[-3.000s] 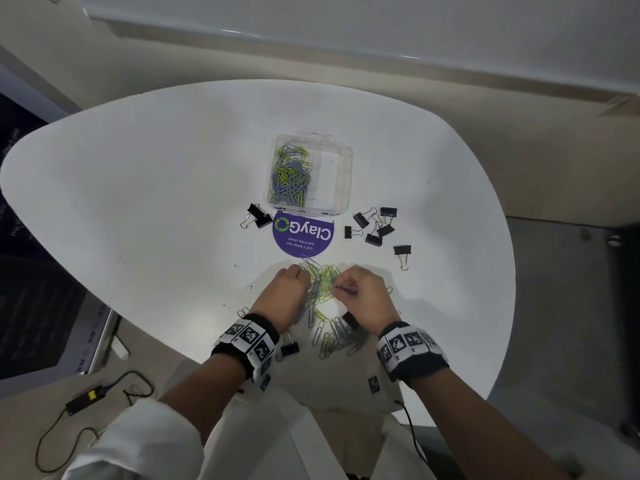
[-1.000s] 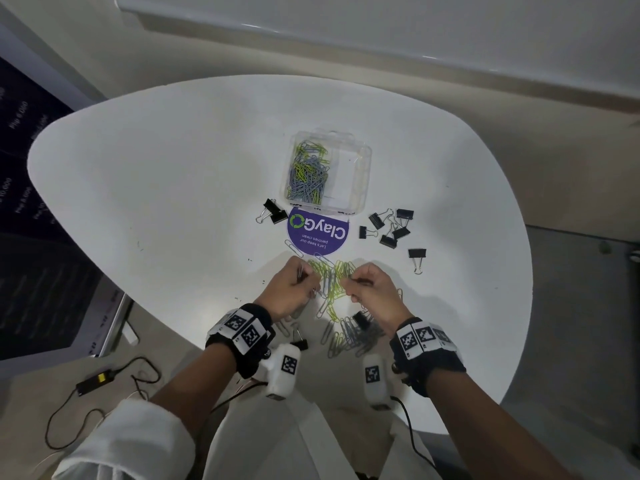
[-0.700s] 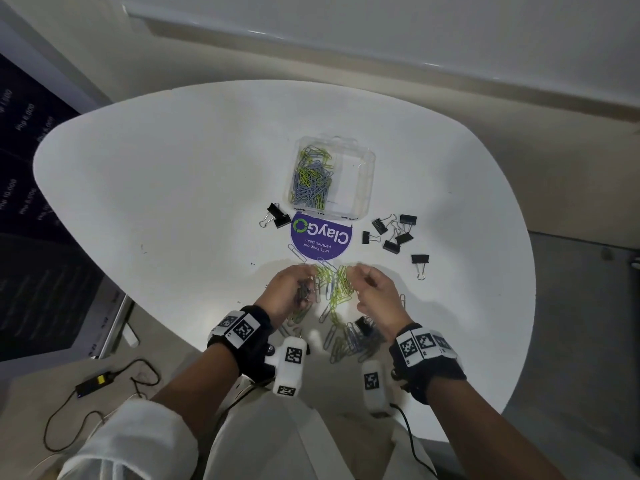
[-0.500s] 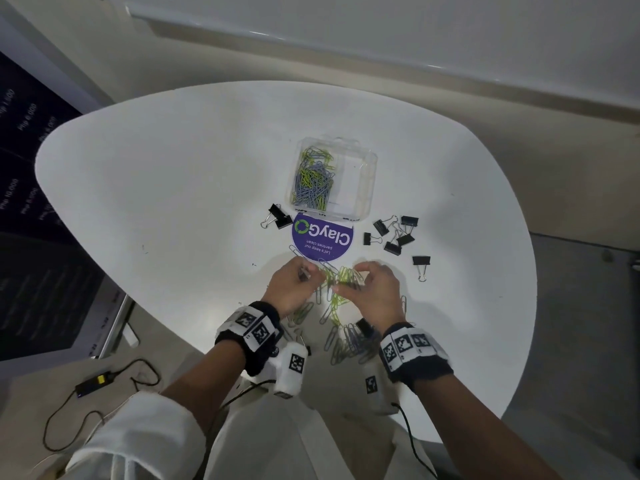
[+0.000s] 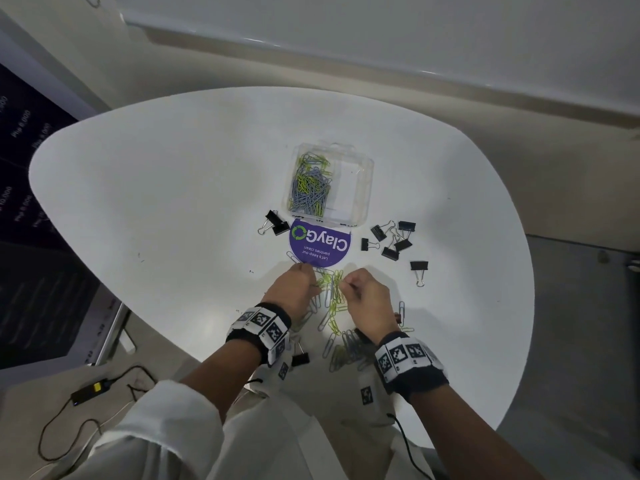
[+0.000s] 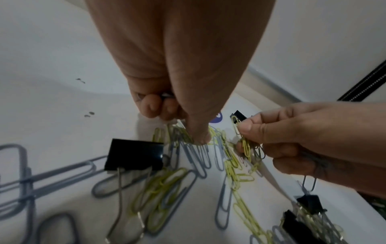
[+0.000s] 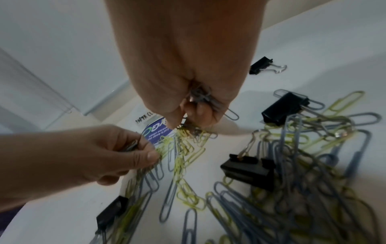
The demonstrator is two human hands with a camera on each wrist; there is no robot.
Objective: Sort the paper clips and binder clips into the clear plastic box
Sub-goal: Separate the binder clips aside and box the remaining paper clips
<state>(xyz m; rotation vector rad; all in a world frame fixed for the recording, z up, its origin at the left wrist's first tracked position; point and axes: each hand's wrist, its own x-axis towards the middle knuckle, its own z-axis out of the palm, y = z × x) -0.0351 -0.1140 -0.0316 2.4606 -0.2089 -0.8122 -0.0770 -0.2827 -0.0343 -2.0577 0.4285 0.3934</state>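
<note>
A loose pile of yellow and grey paper clips [image 5: 332, 306] lies on the white table [image 5: 173, 202] near its front edge. My left hand [image 5: 294, 285] is curled over the pile's left side, gripping clips in its palm, thumb [image 6: 198, 137] pressing on the pile. My right hand [image 5: 360, 292] pinches a bunch of paper clips [image 6: 246, 147] with more grey clips [image 7: 204, 97] in its palm. The clear plastic box [image 5: 329, 185] stands beyond, its left compartment holding paper clips, its right one bare. Black binder clips [image 5: 391, 237] lie to the box's right.
A purple round sticker [image 5: 320, 245] sits between the box and the pile. Two binder clips [image 5: 275, 223] lie left of the box, one [image 5: 299, 358] by my left wrist, others [image 7: 248, 168] among the pile. A cable and adapter [image 5: 86, 393] lie on the floor at the left.
Both hands have stayed over the pile, picking up clips. My right hand has lifted slightly with its pinched bunch. The head view has shifted a little.
</note>
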